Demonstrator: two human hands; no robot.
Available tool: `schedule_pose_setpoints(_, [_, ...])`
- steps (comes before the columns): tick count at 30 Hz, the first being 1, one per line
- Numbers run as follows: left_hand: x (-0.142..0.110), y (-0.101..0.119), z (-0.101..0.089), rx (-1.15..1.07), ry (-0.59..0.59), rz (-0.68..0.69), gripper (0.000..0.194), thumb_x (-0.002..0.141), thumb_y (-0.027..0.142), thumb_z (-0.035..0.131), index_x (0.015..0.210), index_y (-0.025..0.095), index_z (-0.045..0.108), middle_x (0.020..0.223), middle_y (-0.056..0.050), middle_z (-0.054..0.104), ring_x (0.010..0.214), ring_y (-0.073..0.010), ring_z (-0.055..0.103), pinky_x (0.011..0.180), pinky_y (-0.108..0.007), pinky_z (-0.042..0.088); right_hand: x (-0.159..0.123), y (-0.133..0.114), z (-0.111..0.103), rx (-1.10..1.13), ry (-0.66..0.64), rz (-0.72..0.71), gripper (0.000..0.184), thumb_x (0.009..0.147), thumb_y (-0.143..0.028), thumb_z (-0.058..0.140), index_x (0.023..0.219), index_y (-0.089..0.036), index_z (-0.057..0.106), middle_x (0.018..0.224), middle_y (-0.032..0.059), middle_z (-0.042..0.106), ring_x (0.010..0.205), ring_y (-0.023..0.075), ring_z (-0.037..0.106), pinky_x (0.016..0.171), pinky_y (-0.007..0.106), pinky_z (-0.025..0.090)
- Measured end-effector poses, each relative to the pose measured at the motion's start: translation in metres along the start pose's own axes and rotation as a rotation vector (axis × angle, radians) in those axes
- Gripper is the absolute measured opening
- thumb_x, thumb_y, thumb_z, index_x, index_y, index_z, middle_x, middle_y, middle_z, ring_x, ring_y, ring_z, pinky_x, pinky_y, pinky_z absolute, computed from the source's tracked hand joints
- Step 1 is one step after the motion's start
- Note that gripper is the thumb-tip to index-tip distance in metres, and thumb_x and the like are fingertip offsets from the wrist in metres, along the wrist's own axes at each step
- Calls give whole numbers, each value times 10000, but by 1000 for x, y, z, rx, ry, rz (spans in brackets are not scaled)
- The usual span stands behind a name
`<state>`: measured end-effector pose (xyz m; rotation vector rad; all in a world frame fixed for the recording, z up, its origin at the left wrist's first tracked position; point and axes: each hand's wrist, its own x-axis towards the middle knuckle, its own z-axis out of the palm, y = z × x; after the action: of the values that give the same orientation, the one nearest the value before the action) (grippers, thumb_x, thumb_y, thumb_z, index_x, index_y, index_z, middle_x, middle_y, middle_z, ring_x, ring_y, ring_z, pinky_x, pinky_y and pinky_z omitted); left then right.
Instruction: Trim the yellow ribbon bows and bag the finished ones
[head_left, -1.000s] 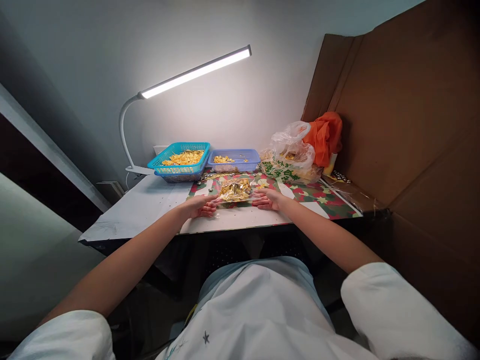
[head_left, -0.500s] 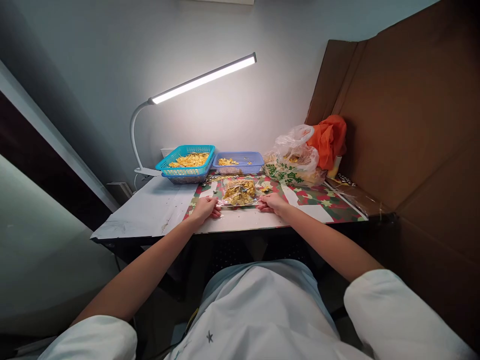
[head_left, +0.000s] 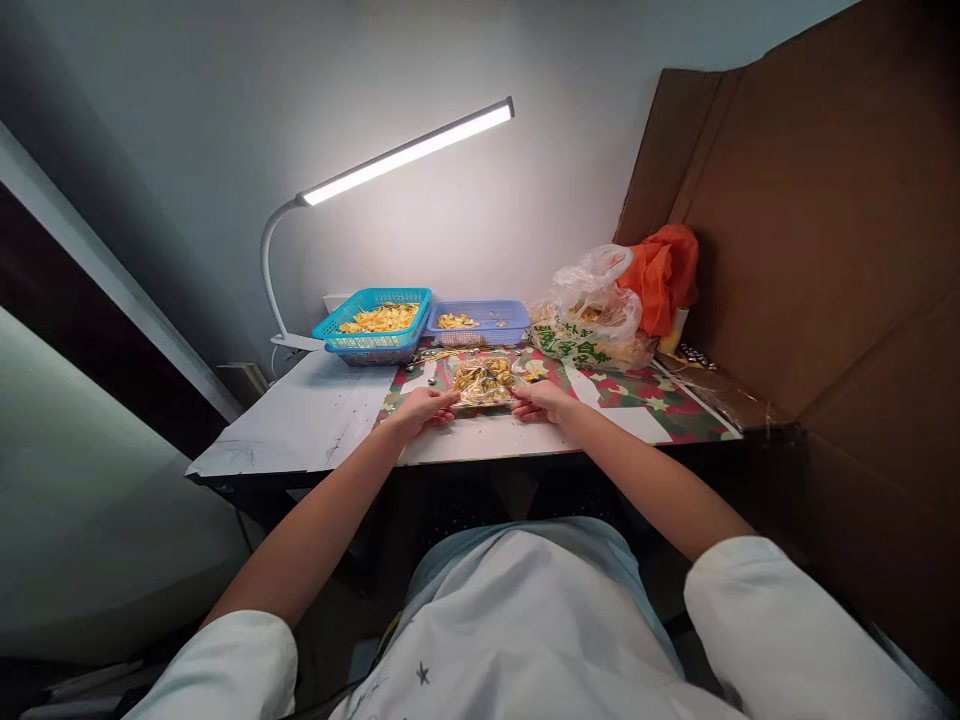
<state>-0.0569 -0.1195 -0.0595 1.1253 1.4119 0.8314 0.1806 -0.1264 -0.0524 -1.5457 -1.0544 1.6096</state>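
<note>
A clear plastic bag point(head_left: 484, 382) filled with small gold-coloured pieces lies at the front middle of the table, between my two hands. My left hand point(head_left: 426, 410) pinches its left near corner, fingers closed. At the right near corner, my right hand point(head_left: 541, 402) grips the plastic in the same way. Behind the bag stand a turquoise basket point(head_left: 373, 297) heaped with gold pieces and a purple-blue basket point(head_left: 517, 312) with fewer pieces in it. What the single gold pieces are is too small to tell.
A lit desk lamp point(head_left: 409, 155) is clamped at the table's back left. Knotted plastic bags point(head_left: 581, 310) and an orange cloth or bag point(head_left: 666, 275) sit at the back right, beside a tall cardboard sheet point(head_left: 825, 230). Small loose bits dot the camouflage-patterned covering point(head_left: 645, 392).
My left hand has shifted right and my right hand slightly left, so they are closer together. The bag's sides look drawn in more tightly around the gold pieces.
</note>
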Motion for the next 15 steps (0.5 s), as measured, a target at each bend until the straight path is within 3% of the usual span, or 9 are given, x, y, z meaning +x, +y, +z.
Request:
schedule_pose_setpoints(5, [-1, -4, -2, 16, 3, 14, 272, 709, 309, 824, 663, 111, 643, 592, -34, 669, 442, -70, 564, 472, -170, 487, -4, 4, 1, 30, 35, -54, 194, 951, -231, 572, 790, -122, 583, 582, 51, 658, 480, 102, 620, 488, 196, 565])
schedule_pose_setpoints(9, [-2, 0, -6, 29, 10, -28, 310, 834, 395, 687, 811, 90, 633, 617, -78, 680, 455, -116, 607, 458, -203, 514, -8, 13, -2, 105, 152, -205, 144, 935, -171, 575, 796, -155, 540, 639, 10, 642, 564, 92, 648, 601, 213, 597])
schedule_pose_setpoints(12, [-1, 4, -8, 37, 14, -59, 348, 879, 430, 607, 957, 92, 589, 688, -107, 702, 466, -134, 628, 464, -226, 538, -5, 23, 0, 126, 232, -333, 125, 885, -144, 623, 793, -174, 545, 707, -28, 628, 610, 67, 638, 681, 208, 599])
schedule_pose_setpoints(15, [4, 8, -12, 69, 35, -43, 410, 842, 476, 636, 1013, 111, 559, 735, -100, 694, 491, -155, 653, 473, -251, 555, 2, 31, 3, 79, 289, -399, 146, 793, -175, 710, 741, -166, 574, 747, -18, 639, 627, 83, 634, 676, 225, 589])
